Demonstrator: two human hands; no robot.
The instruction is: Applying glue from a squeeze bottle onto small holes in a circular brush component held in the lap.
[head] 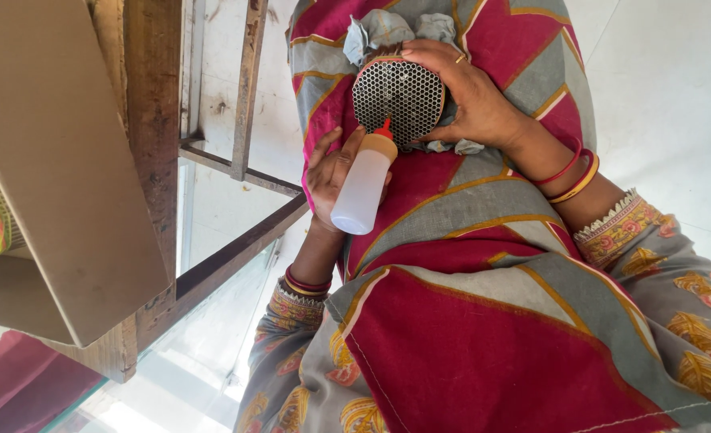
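My left hand (326,172) grips a small translucent squeeze bottle (362,191) with an orange collar and a red nozzle. The nozzle tip touches the lower edge of a round perforated metal disc (395,96). My right hand (477,96) holds that disc from the right, fingers curled over its top, with a crumpled grey cloth (381,28) bunched behind and under it. Both hands are held over my lap, which is covered by a red and grey draped garment (468,321). Bangles sit on both wrists.
A brown cardboard box (59,160) rests on a wooden frame (151,120) at the left, close to my left arm. Wooden crossbars (243,96) run behind it. Pale floor (668,96) shows at the right.
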